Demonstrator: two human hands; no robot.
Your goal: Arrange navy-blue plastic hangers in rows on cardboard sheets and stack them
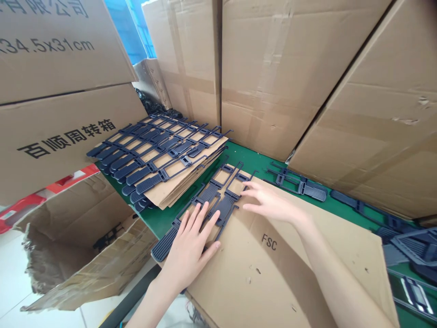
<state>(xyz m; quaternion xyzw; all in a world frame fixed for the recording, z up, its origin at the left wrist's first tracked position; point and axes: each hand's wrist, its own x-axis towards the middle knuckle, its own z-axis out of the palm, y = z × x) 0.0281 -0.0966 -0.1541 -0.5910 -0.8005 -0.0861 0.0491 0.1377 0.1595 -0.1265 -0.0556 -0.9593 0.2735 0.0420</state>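
Observation:
Dark navy plastic frame pieces, each with a ribbed flat end and a thin open frame, lie side by side on a cardboard sheet printed "FSC". My left hand rests palm down over the nearer pieces, fingers spread, and covers part of them. Beside their far right edge is my right hand, fingers stretched out and apart, the tips at or touching a frame's side. I see nothing held in either hand.
To the left, a stack of cardboard sheets bears rows of similar pieces. Others lie on the green table behind and at right. Large cartons wall the back and left. Below left stands a torn open carton.

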